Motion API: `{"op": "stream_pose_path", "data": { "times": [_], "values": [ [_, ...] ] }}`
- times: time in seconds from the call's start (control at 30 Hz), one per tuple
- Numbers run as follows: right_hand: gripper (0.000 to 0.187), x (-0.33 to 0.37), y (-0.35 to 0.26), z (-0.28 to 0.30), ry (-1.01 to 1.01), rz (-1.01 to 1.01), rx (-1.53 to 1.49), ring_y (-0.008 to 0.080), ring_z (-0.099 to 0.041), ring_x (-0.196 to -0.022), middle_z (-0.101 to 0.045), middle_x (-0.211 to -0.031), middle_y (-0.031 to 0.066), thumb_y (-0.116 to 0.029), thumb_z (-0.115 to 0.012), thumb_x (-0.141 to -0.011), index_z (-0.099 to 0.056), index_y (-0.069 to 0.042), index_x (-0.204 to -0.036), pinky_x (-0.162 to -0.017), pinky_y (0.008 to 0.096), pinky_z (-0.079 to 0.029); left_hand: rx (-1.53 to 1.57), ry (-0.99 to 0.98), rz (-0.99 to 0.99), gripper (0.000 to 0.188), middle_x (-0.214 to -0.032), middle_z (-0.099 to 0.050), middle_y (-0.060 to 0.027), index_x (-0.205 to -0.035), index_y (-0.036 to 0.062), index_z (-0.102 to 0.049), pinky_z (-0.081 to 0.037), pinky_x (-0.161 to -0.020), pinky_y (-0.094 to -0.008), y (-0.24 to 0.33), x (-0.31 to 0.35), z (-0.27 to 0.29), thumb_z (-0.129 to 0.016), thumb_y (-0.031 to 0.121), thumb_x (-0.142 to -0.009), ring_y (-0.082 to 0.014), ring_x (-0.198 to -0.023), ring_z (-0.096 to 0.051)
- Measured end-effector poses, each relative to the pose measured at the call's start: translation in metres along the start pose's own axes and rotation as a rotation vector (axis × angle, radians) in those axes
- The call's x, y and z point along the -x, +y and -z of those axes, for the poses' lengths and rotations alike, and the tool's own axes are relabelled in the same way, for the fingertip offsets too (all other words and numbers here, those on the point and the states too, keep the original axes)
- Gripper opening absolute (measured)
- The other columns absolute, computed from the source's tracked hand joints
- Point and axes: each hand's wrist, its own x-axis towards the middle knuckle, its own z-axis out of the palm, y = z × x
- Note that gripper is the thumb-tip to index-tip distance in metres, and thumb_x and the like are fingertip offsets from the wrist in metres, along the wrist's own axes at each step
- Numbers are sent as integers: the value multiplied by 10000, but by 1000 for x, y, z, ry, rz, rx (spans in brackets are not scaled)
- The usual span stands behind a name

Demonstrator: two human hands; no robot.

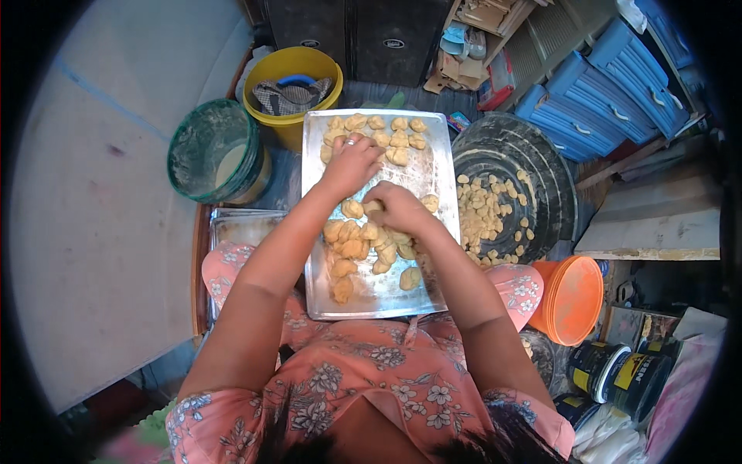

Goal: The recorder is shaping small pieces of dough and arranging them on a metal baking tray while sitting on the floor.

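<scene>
dough pieces (357, 241) on metal tray (437, 174): far rows laid, near heap unsorted; left hand (352, 162) pressing flat, right hand (394, 205) grip pinched on one.

**Both arms out front, hands close together**

L forearm runs up from lower edge, reaching furthest; left hand (352, 164) is palm down, fingers curled, ring on one finger. R forearm angles in from lower right; right hand (398, 207) sits nearer the body, fingers bent under, knuckles up. Elbows bent, short sleeves.
</scene>
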Motion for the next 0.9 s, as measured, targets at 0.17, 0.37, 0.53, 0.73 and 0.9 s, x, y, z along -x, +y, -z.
{"op": "stream_pose_path", "data": {
  "times": [0.17, 0.37, 0.53, 0.73, 0.9],
  "values": [
    [187, -8, -1, 58, 428, -382, -239, 342, -624, -863, -656, -931, 135, -56, -640, -758, -668, -56, -943, -791, 415, -492, 23, -3, -109, 294, -1049, -595, -48, -1068, 130, -654, -287, -937, -409, 8, -16, -12, -630, 266, -809, -234, -1094, -489],
    [197, -15, 79, 48, 497, 46, 325, 308, -595, -898, -655, -933, 93, -27, -613, -750, -687, -75, -926, -810, 393, -477, -121, -199, -33, 205, -944, -601, -65, -977, 118, -662, -293, -921, -407, 21, -30, -23, -612, 259, -836, -239, -1027, -514],
    [336, 5, 61, 44, 609, -99, 220, 322, -577, -933, -574, -998, 146, -96, -691, -741, -639, -63, -1071, -804, 380, -474, 85, 95, 91, 263, -976, -605, -100, -1015, 99, -655, -332, -919, -426, 22, 15, 1, -632, 275, -822, -267, -1038, -529],
    [338, 32, 42, 32, 36, -243, 209, 275, -625, -872, -642, -951, 125, -213, -725, -722, -658, -72, -1022, -762, 343, -494, 344, -244, 327, 229, -984, -618, -146, -1004, 56, -643, -462, -791, -413, 11, 109, 43, -629, 169, -806, -343, -936, -585],
    [234, 1, 13, 32, 96, -324, -347, 172, -607, -715, -645, -774, 99, -143, -725, -709, -668, -65, -922, -665, 312, -493, 389, -98, 463, 180, -944, -630, -190, -954, 20, -631, -485, -755, -431, 4, 101, 47, -595, 115, -806, -382, -851, -603]
  ]
}}
